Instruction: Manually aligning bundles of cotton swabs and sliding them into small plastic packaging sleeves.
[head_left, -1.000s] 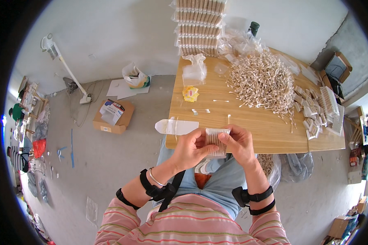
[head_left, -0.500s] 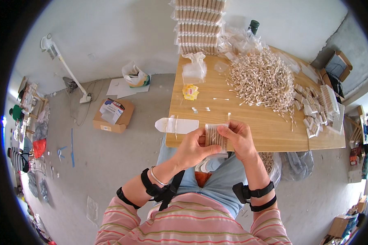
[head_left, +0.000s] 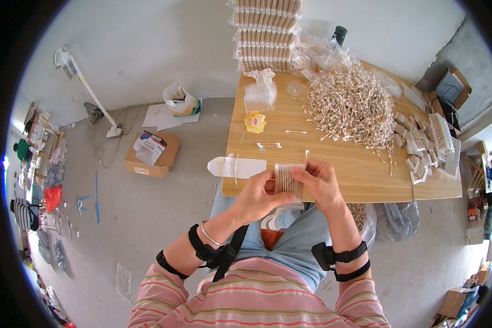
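Observation:
A clear plastic bag of cotton swabs [head_left: 288, 181] is held upright over the table's front edge. My left hand [head_left: 258, 198] grips its left side and lower part, thumb across the front. On the upper right, my right hand [head_left: 321, 185] pinches the bag between thumb and fingers. Just left of my hands lies a white card [head_left: 247, 168] with a pointed end. A few loose cotton swabs [head_left: 269, 145] lie in a small row beyond, with a single swab [head_left: 296, 132] farther back. A stack of yellow labels [head_left: 255, 122] sits near the table's left side.
A large heap of loose cotton swabs [head_left: 351, 106] covers the table's back right. Small bundles [head_left: 418, 142] lie at its right end. Filled bags stand in a tall stack [head_left: 267, 46] at the back, beside clear empty bags [head_left: 261, 94]. A cardboard box [head_left: 167, 158] rests on the floor.
Both hands keep their hold on the bag of cotton swabs. The bag and hands have barely shifted.

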Action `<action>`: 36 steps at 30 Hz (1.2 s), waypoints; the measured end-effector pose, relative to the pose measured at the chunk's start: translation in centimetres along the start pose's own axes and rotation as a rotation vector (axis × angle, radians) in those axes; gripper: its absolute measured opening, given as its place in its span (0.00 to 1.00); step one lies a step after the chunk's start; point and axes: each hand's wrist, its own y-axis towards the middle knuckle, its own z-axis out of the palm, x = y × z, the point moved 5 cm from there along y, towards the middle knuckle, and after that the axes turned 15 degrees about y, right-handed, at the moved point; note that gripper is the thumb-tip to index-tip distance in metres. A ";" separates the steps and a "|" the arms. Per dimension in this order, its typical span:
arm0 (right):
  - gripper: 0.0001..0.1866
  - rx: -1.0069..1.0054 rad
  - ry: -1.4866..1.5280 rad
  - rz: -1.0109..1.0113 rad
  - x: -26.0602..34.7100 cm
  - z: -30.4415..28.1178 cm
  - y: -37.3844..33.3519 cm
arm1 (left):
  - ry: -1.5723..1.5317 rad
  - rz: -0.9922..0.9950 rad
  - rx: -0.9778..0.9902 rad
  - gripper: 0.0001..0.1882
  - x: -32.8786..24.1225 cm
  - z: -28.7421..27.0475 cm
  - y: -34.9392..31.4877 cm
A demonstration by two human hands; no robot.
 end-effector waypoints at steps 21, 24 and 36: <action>0.23 0.143 -0.904 -0.825 -1.0 0.6 -2.8 | -0.356 -0.140 -0.169 0.16 4.3 -2.9 1.4; 0.21 -0.067 -0.496 -0.638 -1.3 -1.8 -1.5 | -0.192 -0.026 -0.210 0.15 4.5 -3.2 1.6; 0.07 0.007 -0.383 -0.284 -6.7 -3.9 2.5 | 0.197 0.066 -0.249 0.14 9.1 -2.4 3.3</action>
